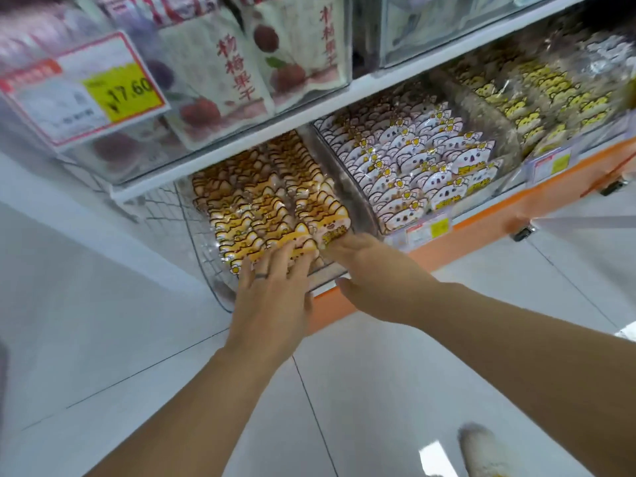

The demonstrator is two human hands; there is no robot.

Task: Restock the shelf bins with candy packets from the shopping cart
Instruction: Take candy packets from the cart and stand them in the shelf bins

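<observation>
A clear shelf bin (210,266) on the bottom shelf is filled with rows of orange fox-faced candy packets (254,208). My left hand (275,290), a ring on one finger, lies flat with straight fingers pressing on the front packets. My right hand (368,266) reaches in beside it, fingers stretched onto the front right packets of the same bin, thumb over the bin's front rim. The shopping cart is out of view.
Neighbouring bins hold white koala-faced packets (413,160) and yellow packets (537,94). The shelf above carries dried-fruit bags (220,80) and a price tag (86,91). An orange shelf base (481,218) runs along the white tiled floor (378,390). A shoe (481,449) shows at bottom right.
</observation>
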